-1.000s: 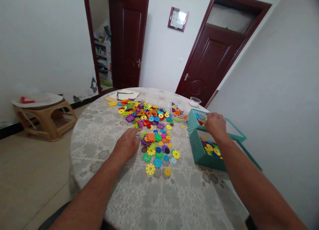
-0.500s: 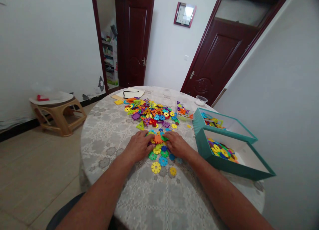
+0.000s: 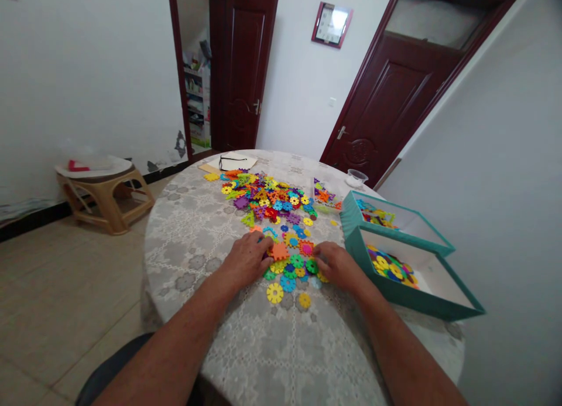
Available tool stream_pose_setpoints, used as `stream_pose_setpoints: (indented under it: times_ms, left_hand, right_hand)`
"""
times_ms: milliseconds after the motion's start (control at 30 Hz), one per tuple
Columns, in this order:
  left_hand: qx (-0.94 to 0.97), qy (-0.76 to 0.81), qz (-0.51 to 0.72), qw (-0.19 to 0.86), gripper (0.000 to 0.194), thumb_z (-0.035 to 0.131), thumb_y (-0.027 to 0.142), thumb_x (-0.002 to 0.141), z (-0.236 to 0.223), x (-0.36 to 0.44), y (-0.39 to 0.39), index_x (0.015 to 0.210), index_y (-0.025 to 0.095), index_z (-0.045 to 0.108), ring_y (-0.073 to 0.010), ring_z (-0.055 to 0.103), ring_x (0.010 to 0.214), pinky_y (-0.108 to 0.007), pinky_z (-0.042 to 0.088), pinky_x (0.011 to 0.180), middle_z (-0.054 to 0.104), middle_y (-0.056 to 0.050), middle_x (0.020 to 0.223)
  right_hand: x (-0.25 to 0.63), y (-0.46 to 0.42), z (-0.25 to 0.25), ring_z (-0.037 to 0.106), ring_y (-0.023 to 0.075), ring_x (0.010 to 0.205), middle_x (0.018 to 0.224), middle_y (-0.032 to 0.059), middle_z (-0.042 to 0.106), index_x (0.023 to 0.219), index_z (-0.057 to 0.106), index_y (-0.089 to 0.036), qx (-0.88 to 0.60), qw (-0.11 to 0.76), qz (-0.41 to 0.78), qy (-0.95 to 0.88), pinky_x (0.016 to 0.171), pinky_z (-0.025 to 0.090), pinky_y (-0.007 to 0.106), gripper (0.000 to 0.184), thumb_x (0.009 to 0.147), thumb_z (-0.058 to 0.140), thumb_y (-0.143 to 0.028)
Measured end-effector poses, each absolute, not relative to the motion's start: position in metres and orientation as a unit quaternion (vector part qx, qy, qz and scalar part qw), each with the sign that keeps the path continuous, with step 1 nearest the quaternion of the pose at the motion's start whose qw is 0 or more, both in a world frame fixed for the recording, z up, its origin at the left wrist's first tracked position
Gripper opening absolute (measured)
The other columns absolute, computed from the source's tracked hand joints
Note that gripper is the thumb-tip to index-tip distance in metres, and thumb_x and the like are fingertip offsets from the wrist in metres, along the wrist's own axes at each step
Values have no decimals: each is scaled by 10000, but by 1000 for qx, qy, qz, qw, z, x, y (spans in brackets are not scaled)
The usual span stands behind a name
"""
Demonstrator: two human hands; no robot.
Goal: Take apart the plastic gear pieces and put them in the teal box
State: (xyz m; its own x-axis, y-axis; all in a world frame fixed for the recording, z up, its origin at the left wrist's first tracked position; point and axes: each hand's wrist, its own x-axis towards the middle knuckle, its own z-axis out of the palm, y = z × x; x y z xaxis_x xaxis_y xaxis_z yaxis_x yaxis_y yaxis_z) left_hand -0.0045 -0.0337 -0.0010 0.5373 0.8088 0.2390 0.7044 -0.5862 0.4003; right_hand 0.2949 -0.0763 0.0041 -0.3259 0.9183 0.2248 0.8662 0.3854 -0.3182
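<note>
My left hand [image 3: 248,259] is closed on an orange square building piece [image 3: 280,252] with notched edges, holding it at its left side. The fingers of my right hand [image 3: 336,264] are bent together at the right edge of an orange-red square piece [image 3: 307,249] with a pink round middle; I cannot tell whether that piece is lifted. Below and between the hands lie notched plastic discs, among them a green disc [image 3: 297,261], a blue disc [image 3: 288,284] and a yellow disc [image 3: 275,293].
A large heap of mixed plastic pieces [image 3: 267,198] spreads beyond my hands on the round table [image 3: 184,242]. Two teal boxes [image 3: 413,292] holding more pieces stand at the right. Glasses [image 3: 232,160] lie at the back left, and a clear bowl [image 3: 356,177] sits at the back right.
My right hand has moved right, away from the left hand, and the orange-red piece with the pink middle now shows. My left hand stays at the orange square.
</note>
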Motion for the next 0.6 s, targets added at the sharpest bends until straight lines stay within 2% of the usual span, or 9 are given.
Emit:
stream_pose_setpoints:
  times_ms: [100,167,300,433,500,600]
  left_hand:
    - [873,424,205,124,167,646,272,902,-1,-1,-35,1065,240,661,-288,586,1116,-400,435,946,651,-105,1189]
    - [876,417,207,127,164,660,268,897,-2,2,-35,1059,244,655,-291,588,1136,-409,424,974,669,-98,1179]
    - [874,420,204,134,259,702,295,885,-3,7,-36,1129,239,634,-314,597,1157,-434,414,998,688,-111,1175]
    - [870,430,204,132,366,717,315,879,-6,7,-37,1214,224,602,-324,594,1163,-434,433,992,661,-132,1210]
    - [869,428,212,127,395,718,310,874,-7,6,-38,1237,224,590,-313,593,1154,-425,449,991,641,-127,1212]
    - [867,424,229,127,424,709,244,858,-6,5,-39,1260,225,578,-275,599,1115,-400,486,976,603,-104,1210]
  right_hand:
    - [298,-67,-16,552,316,1322,1378,152,642,1292,669,-205,-548,247,22,-799,1158,419,543,388,911,602,-232]
    - [298,-62,-25,484,324,1405,1465,151,585,1408,604,-212,-541,256,25,-800,1207,359,569,495,914,609,-246]
    - [293,-59,-26,554,301,1290,1349,146,634,1427,585,-196,-541,249,67,-801,1155,419,527,528,900,620,-225]
    - [289,-67,-14,585,256,1175,1251,117,597,1429,578,-207,-537,289,91,-787,1081,475,446,589,846,639,-152]
    - [287,-71,-10,605,233,1089,1183,93,587,1380,609,-225,-536,305,99,-781,1017,500,416,537,853,610,-127]
    - [287,-75,-8,612,218,975,1053,61,602,1196,668,-232,-523,329,98,-780,910,508,381,348,880,569,-123]
